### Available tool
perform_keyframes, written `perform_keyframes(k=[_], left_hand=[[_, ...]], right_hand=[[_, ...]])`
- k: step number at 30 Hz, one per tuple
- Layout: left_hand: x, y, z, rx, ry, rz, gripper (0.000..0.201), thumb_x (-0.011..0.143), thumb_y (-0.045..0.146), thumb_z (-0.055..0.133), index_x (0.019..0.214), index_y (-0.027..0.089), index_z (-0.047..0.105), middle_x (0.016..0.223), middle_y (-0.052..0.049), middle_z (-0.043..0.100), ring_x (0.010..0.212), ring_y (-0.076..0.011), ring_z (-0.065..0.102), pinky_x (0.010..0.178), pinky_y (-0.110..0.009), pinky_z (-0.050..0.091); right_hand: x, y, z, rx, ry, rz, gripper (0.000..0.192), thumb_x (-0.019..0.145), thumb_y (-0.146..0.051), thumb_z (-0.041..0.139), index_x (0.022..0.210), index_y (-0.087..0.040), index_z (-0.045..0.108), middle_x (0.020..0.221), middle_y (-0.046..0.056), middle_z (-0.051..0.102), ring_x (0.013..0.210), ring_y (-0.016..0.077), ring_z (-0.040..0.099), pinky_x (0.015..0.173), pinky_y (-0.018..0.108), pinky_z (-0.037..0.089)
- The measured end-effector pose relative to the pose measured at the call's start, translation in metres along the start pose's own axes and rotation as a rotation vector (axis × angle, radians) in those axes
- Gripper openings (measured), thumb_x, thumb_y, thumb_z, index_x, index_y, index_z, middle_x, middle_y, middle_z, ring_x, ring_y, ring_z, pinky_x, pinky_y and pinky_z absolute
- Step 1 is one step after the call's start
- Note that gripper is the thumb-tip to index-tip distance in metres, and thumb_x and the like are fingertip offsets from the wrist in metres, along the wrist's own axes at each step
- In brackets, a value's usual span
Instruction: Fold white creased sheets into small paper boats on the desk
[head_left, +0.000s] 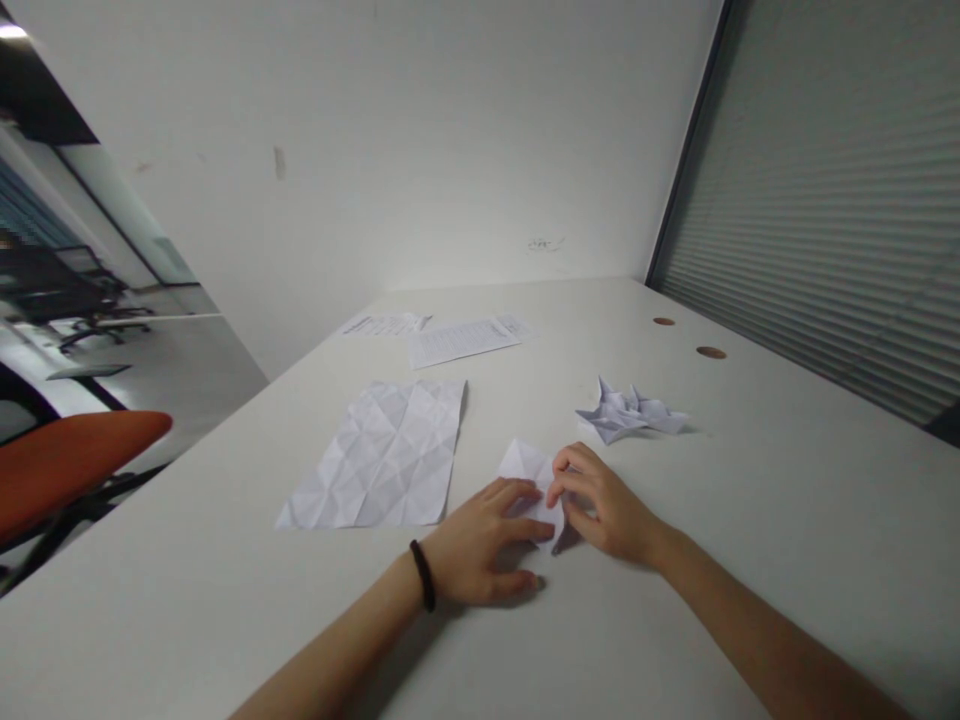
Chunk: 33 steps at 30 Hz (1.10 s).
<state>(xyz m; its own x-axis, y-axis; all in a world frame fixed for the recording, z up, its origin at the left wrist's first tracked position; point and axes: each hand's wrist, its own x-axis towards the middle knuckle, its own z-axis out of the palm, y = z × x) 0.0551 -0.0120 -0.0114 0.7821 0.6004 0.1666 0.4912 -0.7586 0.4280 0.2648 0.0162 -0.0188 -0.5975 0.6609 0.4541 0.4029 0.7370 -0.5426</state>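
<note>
Both hands meet over a small folded paper [529, 470] lying flat on the white table [750, 520], close in front of the person, where both arms reach it with bent elbows. The left hand [484, 540], with a dark band [423, 576] on its wrist, lies palm down with fingers spread across the near part of the paper, seemingly to pin it flat so it cannot slide. The right hand [604, 505] is curled, its fingertips pinched on the paper's right edge, a grip that suits working a crease or lifting a flap while the other hand holds the sheet still. Only the far corner of the paper shows beyond the fingers; the rest is hidden, so its exact shape cannot be told. To the left, well apart from the hands, a creased sheet [386, 455] lies opened out flat, its grid of fold lines plain. Beyond the right hand rests a crumpled-looking folded piece [628, 412], set aside out of the working space. Farther back lie printed sheets [461, 338]. An orange chair [67, 460] stands at the table's left edge.
</note>
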Motion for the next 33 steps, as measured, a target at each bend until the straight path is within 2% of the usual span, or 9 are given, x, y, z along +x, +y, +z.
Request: perform_keyframes(k=[3,8,11,13,15,18,26,30,33], left_hand=[[0.0,0.0,0.002,0.037,-0.008,0.005,0.047,0.069,0.041,0.065,0.113,0.026,0.056,0.131,-0.009,0.039,0.117,-0.0319,0.038,0.098,-0.047,0.032],[0.002,-0.004,0.005,-0.021,0.104,-0.052,0.034,0.075,0.031,0.058,0.107,0.022,0.054,0.12,-0.01,0.047,0.109,-0.0252,0.045,0.094,-0.04,0.038],[0.002,-0.009,0.007,-0.043,0.21,-0.125,0.054,0.074,0.028,0.06,0.123,0.019,0.038,0.119,-0.012,0.047,0.109,-0.0235,0.046,0.093,-0.039,0.04],[0.001,-0.012,0.01,-0.004,0.222,-0.159,0.067,0.071,0.03,0.064,0.129,0.02,0.032,0.126,-0.013,0.042,0.113,-0.0255,0.044,0.095,-0.041,0.039],[0.001,-0.014,0.011,0.053,0.191,-0.183,0.063,0.071,0.031,0.065,0.127,0.023,0.038,0.129,-0.013,0.039,0.115,-0.027,0.043,0.096,-0.043,0.038],[0.002,-0.015,0.011,0.1,0.156,-0.174,0.043,0.076,0.03,0.06,0.117,0.023,0.05,0.121,-0.01,0.048,0.11,-0.0248,0.046,0.095,-0.041,0.039],[0.003,-0.017,0.006,0.13,0.159,-0.198,0.028,0.088,0.035,0.044,0.106,0.023,0.062,0.106,-0.006,0.06,0.096,-0.0199,0.055,0.086,-0.035,0.044],[0.004,-0.015,0.004,0.117,0.201,-0.236,0.032,0.091,0.032,0.036,0.093,0.022,0.066,0.095,-0.004,0.064,0.088,-0.0177,0.057,0.081,-0.031,0.045],[0.005,-0.014,0.004,0.091,0.234,-0.299,0.038,0.092,0.03,0.033,0.078,0.018,0.067,0.086,-0.004,0.065,0.081,-0.0166,0.058,0.074,-0.028,0.045]], right_hand=[[0.0,-0.001,-0.002,0.006,0.006,-0.025,0.016,0.068,-0.006,0.05,0.071,-0.019,0.059,0.086,0.004,0.048,0.089,0.0203,0.046,0.08,0.036,0.04],[0.001,0.0,0.003,-0.015,-0.002,0.047,0.025,0.071,-0.013,0.058,0.094,-0.021,0.059,0.096,0.006,0.052,0.096,0.0209,0.047,0.086,0.037,0.04],[0.0,0.004,0.006,-0.041,-0.063,0.109,0.025,0.07,-0.017,0.062,0.094,-0.021,0.06,0.106,0.008,0.052,0.103,0.0216,0.046,0.092,0.038,0.038],[-0.002,0.006,0.006,-0.057,-0.124,0.128,0.025,0.069,-0.019,0.063,0.095,-0.021,0.062,0.113,0.009,0.051,0.107,0.0224,0.045,0.095,0.039,0.037],[-0.003,0.006,0.003,-0.065,-0.175,0.12,0.033,0.069,-0.02,0.063,0.102,-0.021,0.062,0.118,0.01,0.05,0.111,0.0235,0.044,0.097,0.041,0.035],[-0.005,0.004,-0.001,-0.051,-0.213,0.097,0.044,0.067,-0.016,0.062,0.11,-0.023,0.06,0.122,0.009,0.05,0.114,0.0243,0.042,0.098,0.042,0.034],[0.0,0.005,-0.007,-0.049,-0.166,0.072,0.026,0.074,-0.018,0.059,0.099,-0.023,0.066,0.099,0.006,0.063,0.094,0.0203,0.054,0.086,0.036,0.043],[0.002,0.007,-0.005,-0.029,-0.139,0.051,0.017,0.08,-0.023,0.055,0.091,-0.022,0.068,0.089,0.005,0.066,0.086,0.0181,0.057,0.079,0.032,0.044],[0.002,0.01,0.001,-0.001,-0.074,0.107,0.018,0.083,-0.027,0.051,0.085,-0.021,0.068,0.082,0.004,0.067,0.08,0.0175,0.058,0.073,0.03,0.044]])
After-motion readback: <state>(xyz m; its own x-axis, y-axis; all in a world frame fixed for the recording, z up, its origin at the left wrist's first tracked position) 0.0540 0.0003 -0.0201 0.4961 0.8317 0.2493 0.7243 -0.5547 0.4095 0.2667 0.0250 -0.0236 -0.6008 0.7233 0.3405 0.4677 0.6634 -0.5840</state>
